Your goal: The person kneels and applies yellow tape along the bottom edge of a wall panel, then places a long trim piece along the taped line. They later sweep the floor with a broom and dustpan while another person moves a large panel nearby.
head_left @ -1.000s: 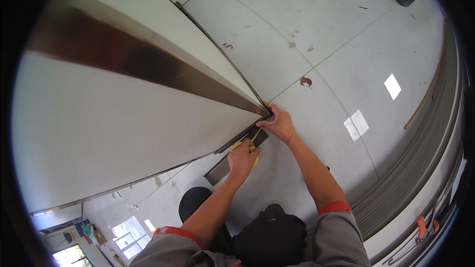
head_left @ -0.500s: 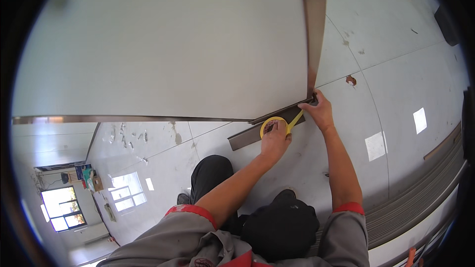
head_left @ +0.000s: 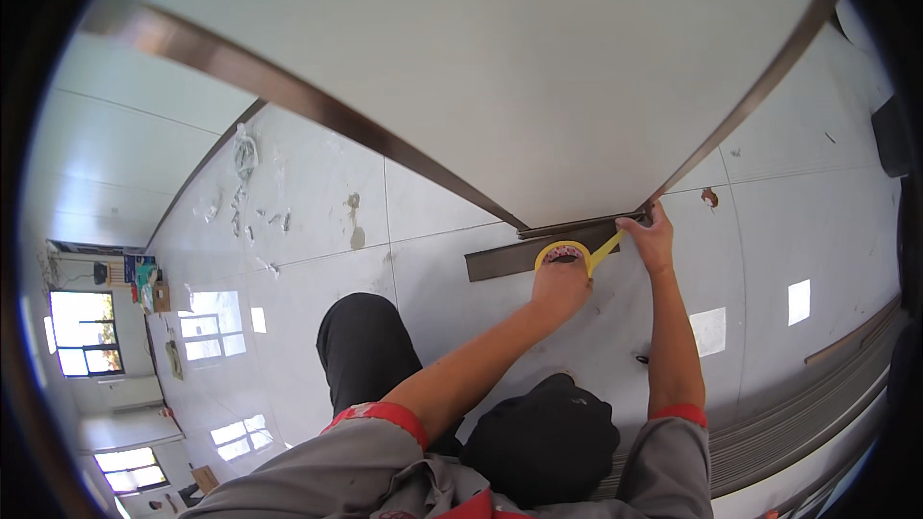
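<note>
My left hand is closed round a roll of yellow tape. A short yellow tape strip runs from the roll up to my right hand. The thumb and fingers of that hand pinch the strip's end at the lower right corner of a large white panel. Dark brown trim edges this panel. Just under its lower edge, a flat brown metal-looking strip lies on the floor, behind the tape roll. My right fingertips are partly hidden against the corner.
Long grey-brown profiles are stacked at the lower right. Clear plastic scraps litter the glossy floor on the left. My bent knee rises at lower left, and a rounded black shape sits between my arms.
The view has shifted, and the panel now shows both trimmed side edges slanting toward its lower end. Both hands appear farther right and slightly lower, still holding the roll and the stretched strip.
</note>
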### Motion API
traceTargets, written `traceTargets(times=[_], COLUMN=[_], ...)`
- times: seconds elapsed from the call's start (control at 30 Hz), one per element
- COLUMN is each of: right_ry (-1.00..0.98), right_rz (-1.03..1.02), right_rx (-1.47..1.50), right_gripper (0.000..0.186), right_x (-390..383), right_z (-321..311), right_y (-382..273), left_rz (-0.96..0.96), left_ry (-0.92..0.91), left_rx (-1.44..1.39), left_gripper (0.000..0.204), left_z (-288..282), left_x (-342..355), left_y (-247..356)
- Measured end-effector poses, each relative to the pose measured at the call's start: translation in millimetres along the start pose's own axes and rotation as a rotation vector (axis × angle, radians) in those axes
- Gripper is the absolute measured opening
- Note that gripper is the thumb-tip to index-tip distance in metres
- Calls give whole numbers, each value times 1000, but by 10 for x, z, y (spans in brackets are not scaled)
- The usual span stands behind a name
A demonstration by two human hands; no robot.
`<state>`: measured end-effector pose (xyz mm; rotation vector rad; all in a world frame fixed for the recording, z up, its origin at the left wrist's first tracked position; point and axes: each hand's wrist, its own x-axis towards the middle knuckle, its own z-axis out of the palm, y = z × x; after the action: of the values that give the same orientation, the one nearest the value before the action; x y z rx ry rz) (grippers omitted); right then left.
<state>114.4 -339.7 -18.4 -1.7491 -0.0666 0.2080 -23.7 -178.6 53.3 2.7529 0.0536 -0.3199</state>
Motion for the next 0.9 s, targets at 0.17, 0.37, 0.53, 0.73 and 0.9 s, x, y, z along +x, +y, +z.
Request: traceTargets(times=[0.17, 0.37, 0.53, 0.73, 0.9], right_ry=[-55, -69, -88, -124, -122], right_rz=[-7, 1, 24, 58, 77], right_rx=[134, 117, 138, 165, 166], right_gripper=[49, 49, 49, 54, 60], right_x=[-9, 29, 32, 54, 46], right_z=[1, -4, 0, -3, 3], right_y=[-1, -1, -12, -19, -28], left_rz=[105, 108, 222, 279, 234], left_ry=[-40, -96, -65, -40, -79], left_rx=[108, 107, 248, 217, 218], left_gripper=[37, 35, 31, 28, 17], left_z=[-73, -36, -50, 4, -30], left_x=[0, -152, -266, -469, -600], left_y=[-70, -129, -374, -580, -737])
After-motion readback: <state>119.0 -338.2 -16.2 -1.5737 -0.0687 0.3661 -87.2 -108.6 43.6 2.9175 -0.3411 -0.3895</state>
